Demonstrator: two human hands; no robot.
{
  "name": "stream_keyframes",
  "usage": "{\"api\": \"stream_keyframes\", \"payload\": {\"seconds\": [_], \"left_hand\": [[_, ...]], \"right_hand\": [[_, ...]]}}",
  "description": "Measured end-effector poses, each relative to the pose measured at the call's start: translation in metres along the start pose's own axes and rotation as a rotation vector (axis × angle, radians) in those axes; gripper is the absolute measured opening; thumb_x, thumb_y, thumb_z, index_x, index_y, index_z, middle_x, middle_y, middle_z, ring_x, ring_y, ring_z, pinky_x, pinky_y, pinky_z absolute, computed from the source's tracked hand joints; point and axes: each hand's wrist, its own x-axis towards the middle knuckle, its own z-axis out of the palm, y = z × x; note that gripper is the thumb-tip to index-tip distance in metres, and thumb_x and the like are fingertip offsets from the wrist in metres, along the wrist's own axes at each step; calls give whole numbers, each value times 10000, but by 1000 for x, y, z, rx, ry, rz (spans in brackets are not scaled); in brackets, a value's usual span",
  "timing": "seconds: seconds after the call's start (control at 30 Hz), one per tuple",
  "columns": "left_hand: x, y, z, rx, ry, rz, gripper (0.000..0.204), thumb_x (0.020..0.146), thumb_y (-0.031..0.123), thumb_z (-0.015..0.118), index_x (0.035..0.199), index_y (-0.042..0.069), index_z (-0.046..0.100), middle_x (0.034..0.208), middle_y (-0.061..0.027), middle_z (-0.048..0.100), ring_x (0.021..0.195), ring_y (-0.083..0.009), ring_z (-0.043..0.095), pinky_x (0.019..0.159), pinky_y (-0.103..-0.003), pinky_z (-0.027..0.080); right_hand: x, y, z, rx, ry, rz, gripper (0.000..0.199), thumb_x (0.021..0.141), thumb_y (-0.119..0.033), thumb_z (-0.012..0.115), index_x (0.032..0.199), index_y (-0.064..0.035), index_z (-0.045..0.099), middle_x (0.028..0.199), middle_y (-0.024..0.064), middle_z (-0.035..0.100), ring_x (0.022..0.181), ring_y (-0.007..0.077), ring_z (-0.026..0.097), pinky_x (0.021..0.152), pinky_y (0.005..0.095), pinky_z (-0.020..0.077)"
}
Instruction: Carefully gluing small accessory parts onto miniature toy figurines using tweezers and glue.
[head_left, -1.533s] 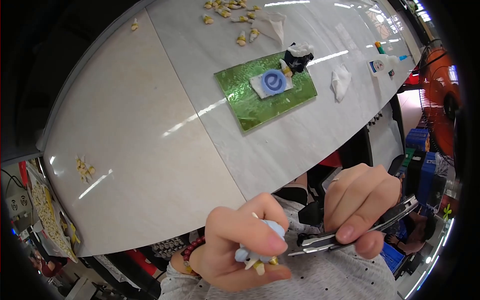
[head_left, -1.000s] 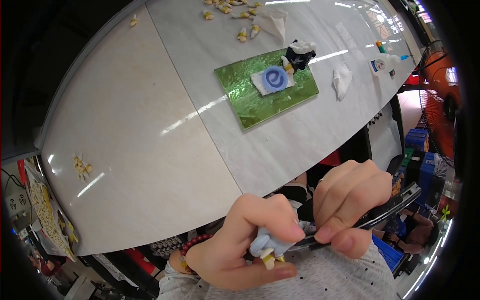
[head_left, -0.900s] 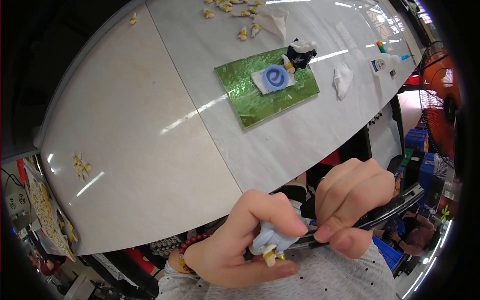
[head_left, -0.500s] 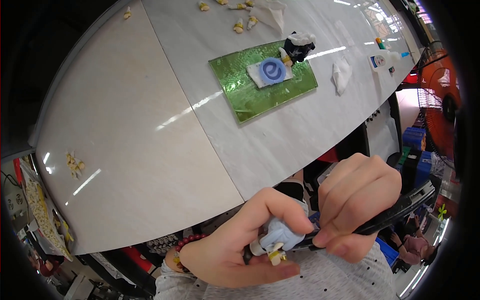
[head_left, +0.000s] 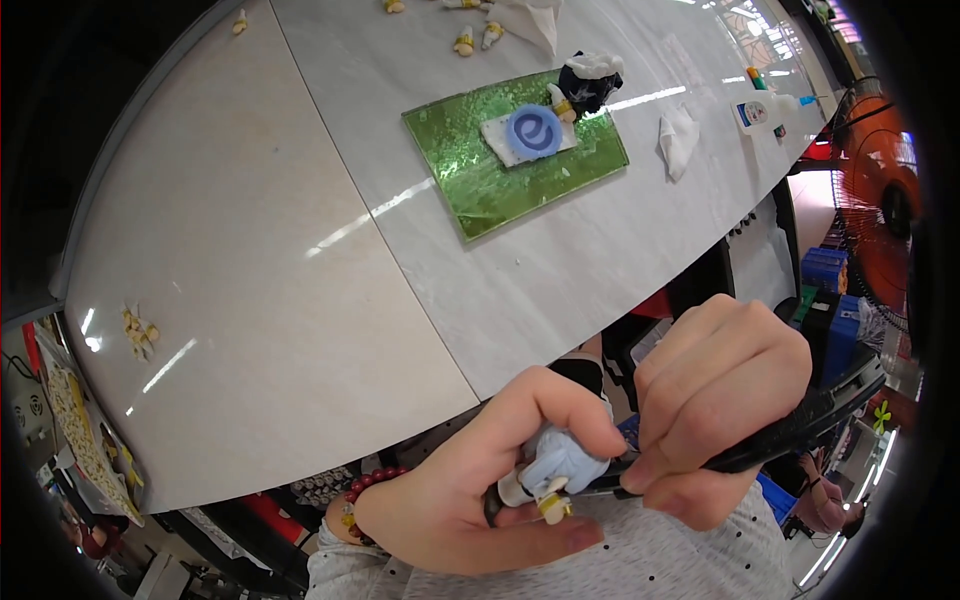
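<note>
In front of my body at the lower middle, my left hand [head_left: 480,490] is closed round a small figurine [head_left: 562,465]. It has a light-blue clay-like part and a white-and-gold end that sticks out between finger and thumb. My right hand [head_left: 725,410], just beside it, pinches a long black tool [head_left: 765,440]. The tool's thin dark tip reaches the underside of the blue part; its exact kind and contact point are hard to make out.
A green glass plate [head_left: 475,205] carries a white pad and a round blue mould [head_left: 533,131]. Beside that is a dark bundle with a white top [head_left: 590,80]. Small white-and-gold pieces [head_left: 464,42], crumpled tissue [head_left: 679,145] and a glue bottle [head_left: 750,115] lie around. An orange fan [head_left: 880,200] stands right.
The table and its things have shifted slightly left and up in the view. Both hands keep their grips, with only a tiny shift of the right hand and tool.
</note>
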Motion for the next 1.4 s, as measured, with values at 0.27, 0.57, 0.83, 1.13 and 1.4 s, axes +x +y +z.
{"api": "stream_keyframes", "payload": {"seconds": [0.27, 0.57, 0.83, 1.13, 1.4], "left_hand": [[-3, 5, 1, -96, 31, -146, 432, 744, -49, 594, 1088, 62, 357, 947, 5, 400, 676, -4, 370, 605, -149, 309], [-1, 4, 1, -76, 40, -59, 459, 731, -61, 598, 1099, 65, 354, 976, 3, 397, 665, -4, 363, 592, -147, 304], [-1, 5, -1, -70, 10, -94, 450, 747, -38, 595, 1115, 51, 352, 1012, -16, 399, 790, -28, 395, 663, -163, 329], [0, -1, 3, -3, 61, 105, 452, 747, -27, 608, 1113, 25, 348, 1045, -57, 417, 974, -89, 419, 834, -229, 331], [0, 2, 0, 53, 39, 130, 446, 747, -26, 614, 1105, 15, 350, 1022, -60, 425, 950, -81, 417, 812, -220, 335]], "right_hand": [[2, -2, -2, -23, -33, 42, 61, 591, 24, 639, 589, 56, 587, 513, 105, 553, 351, 141, 475, 309, 200, 329], [1, 1, 1, -4, -5, 20, 63, 613, 10, 636, 593, 47, 589, 527, 105, 568, 357, 143, 485, 317, 203, 348], [-1, -1, -1, -23, -3, 28, 84, 620, -6, 645, 588, 47, 587, 526, 104, 569, 349, 144, 478, 309, 202, 335], [-11, 4, 4, -26, 141, -62, 122, 667, -67, 646, 601, 25, 601, 513, 92, 557, 361, 124, 464, 320, 192, 339], [-21, 4, 11, -19, 290, -49, 133, 686, -93, 632, 617, 13, 591, 509, 83, 547, 368, 123, 451, 330, 198, 350]]}}
